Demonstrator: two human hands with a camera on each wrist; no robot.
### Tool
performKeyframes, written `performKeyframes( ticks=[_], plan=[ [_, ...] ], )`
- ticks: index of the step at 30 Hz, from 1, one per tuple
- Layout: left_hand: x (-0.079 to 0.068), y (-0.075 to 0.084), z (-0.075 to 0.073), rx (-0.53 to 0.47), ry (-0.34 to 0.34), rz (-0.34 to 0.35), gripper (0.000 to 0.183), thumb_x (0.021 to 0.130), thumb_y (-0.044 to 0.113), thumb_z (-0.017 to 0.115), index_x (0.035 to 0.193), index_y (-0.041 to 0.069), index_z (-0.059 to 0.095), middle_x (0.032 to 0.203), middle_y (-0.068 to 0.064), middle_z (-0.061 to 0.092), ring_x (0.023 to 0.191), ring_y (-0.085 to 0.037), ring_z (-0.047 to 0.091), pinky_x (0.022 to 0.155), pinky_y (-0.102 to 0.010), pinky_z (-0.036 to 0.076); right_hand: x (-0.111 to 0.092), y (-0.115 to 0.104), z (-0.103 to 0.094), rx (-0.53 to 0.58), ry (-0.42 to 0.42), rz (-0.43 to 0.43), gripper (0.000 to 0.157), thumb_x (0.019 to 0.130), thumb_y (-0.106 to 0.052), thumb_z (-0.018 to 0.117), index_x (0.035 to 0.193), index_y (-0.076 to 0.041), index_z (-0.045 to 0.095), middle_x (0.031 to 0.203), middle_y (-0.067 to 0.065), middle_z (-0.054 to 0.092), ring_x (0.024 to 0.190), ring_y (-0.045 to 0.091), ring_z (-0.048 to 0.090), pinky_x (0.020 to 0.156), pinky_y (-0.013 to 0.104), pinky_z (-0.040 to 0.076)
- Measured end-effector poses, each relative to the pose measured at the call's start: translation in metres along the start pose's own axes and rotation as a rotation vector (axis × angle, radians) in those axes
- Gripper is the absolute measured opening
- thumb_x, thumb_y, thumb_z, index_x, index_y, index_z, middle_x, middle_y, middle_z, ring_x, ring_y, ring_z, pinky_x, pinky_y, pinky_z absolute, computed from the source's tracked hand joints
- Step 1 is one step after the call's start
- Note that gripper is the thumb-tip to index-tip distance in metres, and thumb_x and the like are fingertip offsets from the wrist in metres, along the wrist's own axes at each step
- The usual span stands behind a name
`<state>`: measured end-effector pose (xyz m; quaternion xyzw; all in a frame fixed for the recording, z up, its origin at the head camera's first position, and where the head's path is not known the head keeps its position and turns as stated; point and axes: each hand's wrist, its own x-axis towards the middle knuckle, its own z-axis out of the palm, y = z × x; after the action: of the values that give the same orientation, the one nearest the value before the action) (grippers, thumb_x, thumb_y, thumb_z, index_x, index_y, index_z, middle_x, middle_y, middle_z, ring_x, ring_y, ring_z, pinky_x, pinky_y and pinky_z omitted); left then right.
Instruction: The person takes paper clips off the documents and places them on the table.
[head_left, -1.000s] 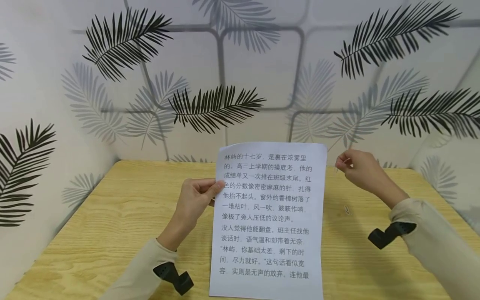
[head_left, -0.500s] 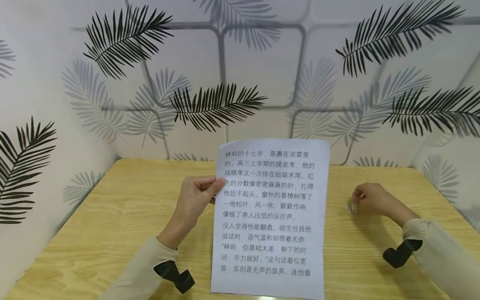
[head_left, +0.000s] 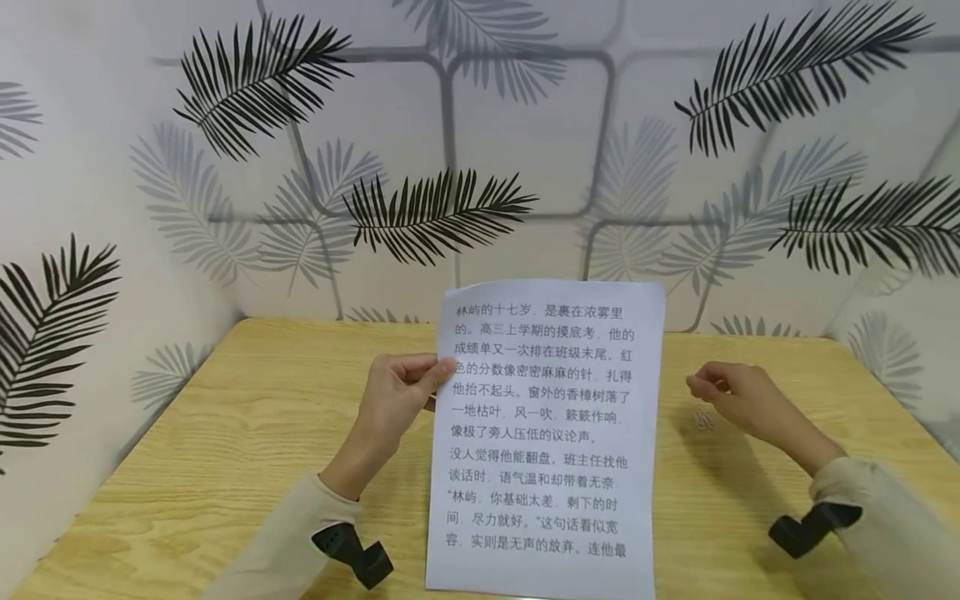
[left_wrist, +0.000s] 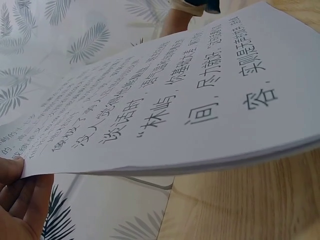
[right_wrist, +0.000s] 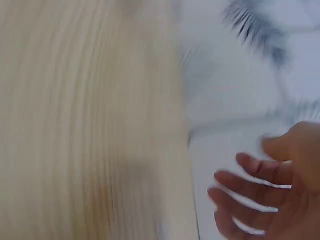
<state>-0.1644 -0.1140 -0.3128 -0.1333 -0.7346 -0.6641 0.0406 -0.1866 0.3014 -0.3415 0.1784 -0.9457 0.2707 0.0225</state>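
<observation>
My left hand (head_left: pixel 397 408) pinches the left edge of a stack of printed paper sheets (head_left: pixel 543 433), thumb in front and fingers behind. The stack stands upright, facing me, and its layered edge shows in the left wrist view, where the sheets (left_wrist: pixel 200 130) run away from the left hand (left_wrist: pixel 22 200). To the right of the paper, my right hand (head_left: pixel 757 408) is above the table with nothing in it; its fingers (right_wrist: pixel 245 187) are spread and loosely bent in the blurred right wrist view. Just below that hand, two paper clips (head_left: pixel 704 420) lie side by side on the table.
The light wooden table (head_left: pixel 247 467) reaches back to a wall (head_left: pixel 517 142) with a leaf pattern. Black wrist cameras are strapped on the left sleeve (head_left: pixel 277 542) and the right sleeve (head_left: pixel 877 517).
My right hand has come down from beside the paper's upper right edge to the table, then lifted slightly leftward. A second paper clip now lies beside the first. The left hand keeps its hold.
</observation>
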Motion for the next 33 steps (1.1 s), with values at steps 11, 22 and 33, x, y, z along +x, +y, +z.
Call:
performKeyframes(
  ticks=[11, 22, 33],
  plan=[
    [0.001, -0.002, 0.001, -0.009, 0.015, -0.018, 0.020, 0.093, 0.003, 0.061, 0.106, -0.010, 0.069, 0.089, -0.024, 0.071, 0.061, -0.015, 0.069, 0.058, -0.030, 0.058, -0.030, -0.080, 0.026, 0.458, 0.034, -0.206, 0.008, 0.097, -0.002, 0.055, 0.096, -0.002, 0.063, 0.075, -0.002, 0.064, 0.063, 0.014, 0.061, 0.058, 0.027, 0.052],
    [0.003, 0.003, -0.001, 0.011, 0.023, -0.003, 0.020, 0.093, 0.004, 0.062, 0.105, -0.009, 0.070, 0.088, -0.023, 0.072, 0.060, -0.015, 0.068, 0.056, -0.028, 0.057, -0.032, -0.086, 0.023, 0.464, 0.088, -0.286, 0.013, 0.094, 0.006, 0.054, 0.089, -0.003, 0.061, 0.065, 0.001, 0.060, 0.055, 0.014, 0.058, 0.049, 0.026, 0.049],
    [0.005, 0.010, 0.000, 0.028, 0.016, -0.009, 0.021, 0.094, 0.006, 0.062, 0.107, -0.008, 0.070, 0.089, -0.023, 0.072, 0.061, -0.015, 0.069, 0.056, -0.028, 0.057, -0.032, -0.086, 0.019, 0.484, 0.064, -0.265, 0.011, 0.096, 0.004, 0.052, 0.090, -0.001, 0.060, 0.066, 0.000, 0.062, 0.055, 0.014, 0.059, 0.048, 0.026, 0.049]
  ],
)
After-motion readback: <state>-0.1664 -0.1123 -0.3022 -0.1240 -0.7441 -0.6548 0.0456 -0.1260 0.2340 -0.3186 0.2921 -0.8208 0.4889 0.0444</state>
